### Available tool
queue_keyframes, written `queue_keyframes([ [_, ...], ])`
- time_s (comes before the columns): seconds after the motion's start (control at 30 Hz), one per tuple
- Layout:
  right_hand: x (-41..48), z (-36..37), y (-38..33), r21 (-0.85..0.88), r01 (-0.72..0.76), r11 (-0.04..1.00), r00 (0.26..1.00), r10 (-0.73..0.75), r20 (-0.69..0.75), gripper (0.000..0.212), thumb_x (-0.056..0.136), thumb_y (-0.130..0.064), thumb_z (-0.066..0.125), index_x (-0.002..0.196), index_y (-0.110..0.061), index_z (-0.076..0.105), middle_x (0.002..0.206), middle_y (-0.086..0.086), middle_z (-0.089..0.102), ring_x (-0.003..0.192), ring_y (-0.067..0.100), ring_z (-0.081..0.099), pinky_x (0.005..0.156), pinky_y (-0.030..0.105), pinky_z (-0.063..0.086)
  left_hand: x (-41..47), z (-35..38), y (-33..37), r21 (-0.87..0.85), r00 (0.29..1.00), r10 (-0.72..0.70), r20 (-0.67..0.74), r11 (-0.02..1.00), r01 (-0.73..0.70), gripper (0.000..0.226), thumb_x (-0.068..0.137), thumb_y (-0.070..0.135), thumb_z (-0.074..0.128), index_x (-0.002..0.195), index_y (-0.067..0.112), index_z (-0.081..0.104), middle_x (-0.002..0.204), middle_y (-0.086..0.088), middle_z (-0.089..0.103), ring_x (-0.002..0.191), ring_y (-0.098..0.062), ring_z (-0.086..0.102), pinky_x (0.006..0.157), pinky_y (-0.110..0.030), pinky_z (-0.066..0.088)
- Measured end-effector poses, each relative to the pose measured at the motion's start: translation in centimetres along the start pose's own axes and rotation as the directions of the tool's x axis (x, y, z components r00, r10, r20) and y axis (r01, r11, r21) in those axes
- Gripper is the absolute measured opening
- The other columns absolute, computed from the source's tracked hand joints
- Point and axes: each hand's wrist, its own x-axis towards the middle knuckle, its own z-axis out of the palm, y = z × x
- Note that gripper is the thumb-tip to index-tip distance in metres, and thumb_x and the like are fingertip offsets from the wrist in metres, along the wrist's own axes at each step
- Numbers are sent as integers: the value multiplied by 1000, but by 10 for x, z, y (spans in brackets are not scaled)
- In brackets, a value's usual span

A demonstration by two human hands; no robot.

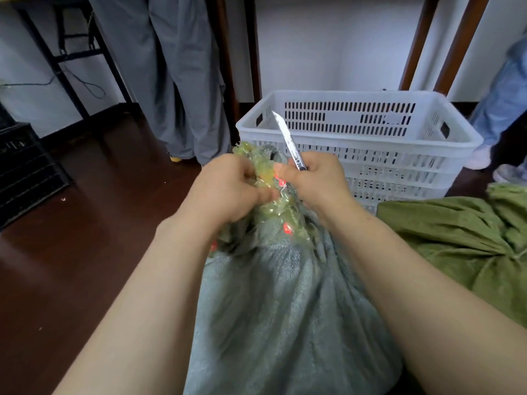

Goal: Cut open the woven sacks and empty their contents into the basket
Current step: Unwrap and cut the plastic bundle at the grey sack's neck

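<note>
A dark brown glossy floor carries everything here. To the left stands a black slatted crate, with a black metal frame and loose cables behind it against a white wall. Grey trouser legs of a bystander hang just left of the basket, and blue jeans with pale shoes stand at the far right.

The white plastic basket sits straight ahead beyond the hands; its walls are pierced with rows of narrow slots, its rim is rounded, and no contents show inside it. The knife blade crosses in front of its near wall.

A grey-green woven sack stands closest, between the forearms, its cloth gathered into folds toward a bunched neck wrapped in crumpled yellowish transparent tape with small red marks. A second, olive-green sack lies to the right, tied shut, touching the basket's foot.

The left hand is closed around the taped neck. The right hand grips a utility knife, its slim pale blade pointing up and away, thumb pressing the tape.
</note>
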Motion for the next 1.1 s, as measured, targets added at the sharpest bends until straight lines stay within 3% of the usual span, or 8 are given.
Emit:
queue_keyframes([
  [0.07, -2, -2, 0, 6, -42, 999, 999, 42, 17, 17, 83, -20, 72, 71, -15, 60, 70, -1, 58, 63, 13, 52, 66, 29, 46, -1, 9, -9, -329, 996, -84, 41, 940, 93, 52, 53, 27, 88, 89, -2, 63, 83, -22, 68, 76, -34, 65, 85, -44, 54],
  [0.13, -4, -3, 1, -15, -94, 995, 994, 94, 47, 20, 83, -22, 73, 71, -23, 56, 70, -5, 57, 63, 9, 52, 64, 28, 46, -2, 13, -15, -464, 986, -114, 124, 872, 159, 54, 52, 20, 83, 94, -9, 62, 88, -29, 66, 77, -31, 61, 89, -51, 51],
  [0.27, -5, -10, -9, -135, -121, 983, 982, 139, 129, 26, 87, -40, 65, 81, -14, 64, 57, -11, 54, 49, 5, 46, 50, 23, 35, 1, 15, -20, -690, 966, -241, 90, 684, 235, 16, 76, 17, 75, 80, 2, 73, 82, -16, 72, 75, -28, 66, 84, -40, 53],
  [0.37, -2, -21, -23, -246, -98, 964, 974, 144, 176, 38, 100, -36, 42, 101, -5, 62, 81, 2, 56, 58, 13, 40, 53, 25, 32, 6, 16, -25, -749, 943, -332, 33, 617, 243, 25, 84, 22, 70, 91, -3, 72, 89, -15, 73, 83, -29, 67, 89, -42, 54],
  [0.53, -11, -43, -49, -460, -6, 888, 918, 187, 350, 24, 98, -14, 49, 83, -10, 67, 60, 4, 50, 46, 12, 31, 39, 18, 23, 11, 18, -23, -820, 915, -402, 34, 512, 255, 17, 88, 20, 64, 89, 4, 69, 64, -3, 67, 52, -15, 61, 76, -36, 52],
  [0.83, -20, -38, -62, -661, 223, 716, 904, 102, 415, 22, 96, -19, 52, 91, -11, 72, 62, -3, 54, 54, 12, 47, 54, 21, 40, 13, 19, -23, -761, 934, -356, -27, 613, 211, 24, 87, 26, 66, 92, 4, 73, 96, -15, 73, 93, -31, 69, 91, -50, 53],
  [0.97, -22, -36, -62, -716, 220, 663, 922, 99, 375, 19, 94, -28, 56, 92, -16, 70, 81, -1, 63, 83, 20, 60, 79, 32, 50, 12, 17, -24, -612, 952, -279, -122, 776, 149, 32, 88, 36, 64, 75, 7, 69, 72, -7, 62, 71, -19, 57, 79, -39, 53],
  [1.1, -29, -29, -68, -843, 244, 480, 954, 39, 298, 10, 93, -26, 54, 87, -19, 59, 79, -6, 56, 74, 19, 53, 69, 32, 41, 4, 15, -14, -248, 976, -103, -194, 967, 53, 56, 94, 38, 54, 41, 21, 51, 37, 7, 37, 52, -12, 37, 58, -29, 32],
])
